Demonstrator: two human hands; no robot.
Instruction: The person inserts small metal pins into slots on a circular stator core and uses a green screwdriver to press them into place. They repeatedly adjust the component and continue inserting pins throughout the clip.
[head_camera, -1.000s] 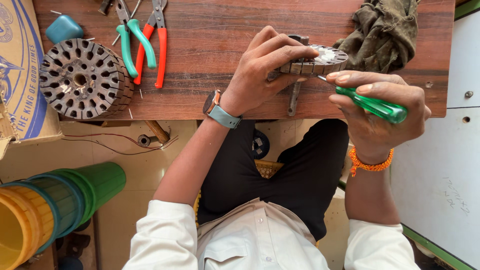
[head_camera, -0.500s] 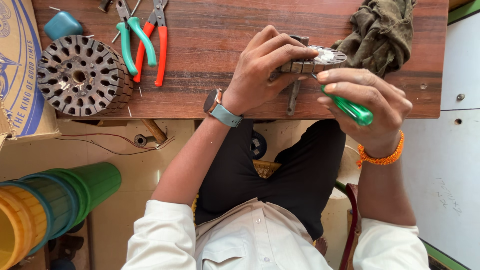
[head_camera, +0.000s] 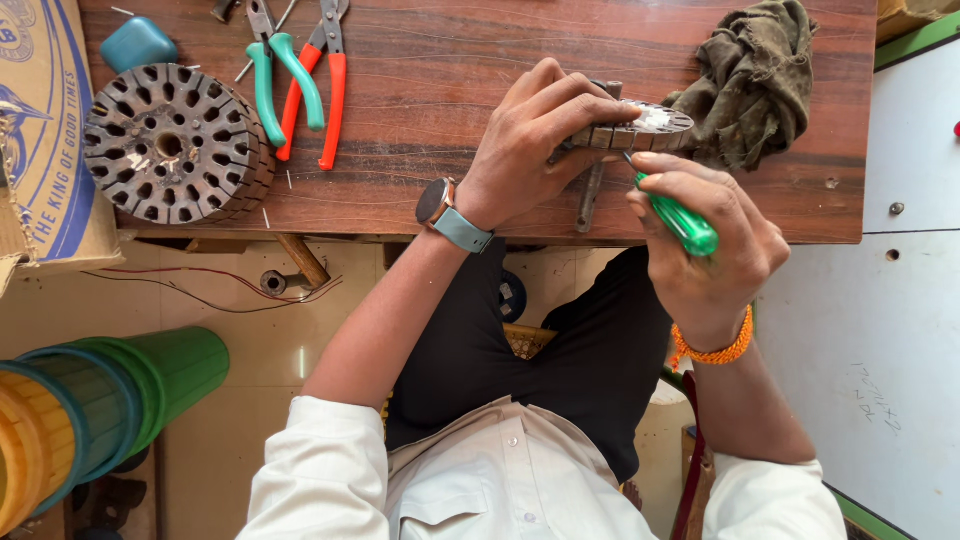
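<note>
My left hand (head_camera: 535, 145) grips a round slotted metal motor part (head_camera: 640, 125) and holds it tilted on the wooden bench (head_camera: 450, 60). My right hand (head_camera: 715, 240) is closed around a screwdriver with a green handle (head_camera: 682, 222); its tip points up into the edge of that part. A thin metal tool (head_camera: 590, 195) lies on the bench under my left hand. A watch with a grey-blue strap (head_camera: 450, 215) sits on my left wrist and an orange thread band (head_camera: 712, 350) on my right.
A large slotted stator core (head_camera: 170, 140) stands at the bench's left. Green-handled pliers (head_camera: 275, 80), red-handled pliers (head_camera: 325, 90) and a small teal object (head_camera: 138, 42) lie beside it. A dirty olive rag (head_camera: 755, 80) lies at the right. Stacked green and yellow buckets (head_camera: 90, 410) sit on the floor.
My right hand has moved left and up with the screwdriver, bringing its tip against the metal part. My left hand keeps its hold on the part.
</note>
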